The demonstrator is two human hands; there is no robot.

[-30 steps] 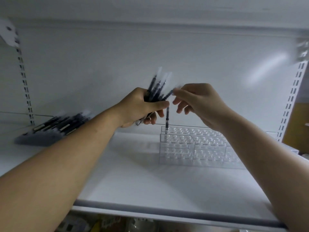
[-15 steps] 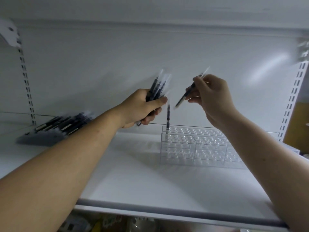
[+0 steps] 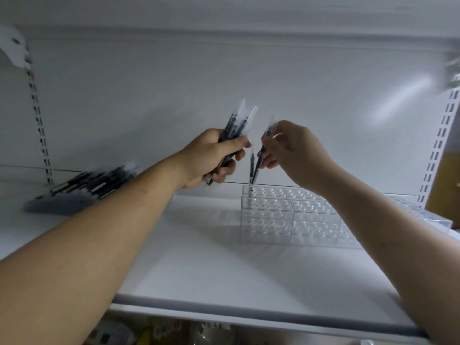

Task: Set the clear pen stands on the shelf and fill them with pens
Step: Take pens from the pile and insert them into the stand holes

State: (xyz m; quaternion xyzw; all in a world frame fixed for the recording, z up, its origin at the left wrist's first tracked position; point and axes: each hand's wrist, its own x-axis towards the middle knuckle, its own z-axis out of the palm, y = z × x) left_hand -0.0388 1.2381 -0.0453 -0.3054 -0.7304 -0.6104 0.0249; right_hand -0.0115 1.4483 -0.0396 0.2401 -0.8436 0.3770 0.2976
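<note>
A clear pen stand (image 3: 293, 215) with rows of round holes stands on the white shelf (image 3: 199, 265), right of centre. One dark pen (image 3: 251, 168) stands upright in its back left corner hole. My left hand (image 3: 214, 158) grips a bundle of wrapped dark pens (image 3: 236, 125), held upright to the left of the stand. My right hand (image 3: 293, 150) pinches a single pen (image 3: 258, 160), tilted, with its tip just above the stand's back left corner beside the standing pen.
A dark pile of pens (image 3: 84, 188) lies on the shelf at the far left. A second clear stand (image 3: 423, 212) sits behind my right arm. Slotted uprights (image 3: 39, 120) run up both sides of the back wall. Goods show below the shelf edge.
My right hand took one pen from the bundle, lifted it away to the right, then brought it down to the stand's back left corner. The left hand stayed almost still.
</note>
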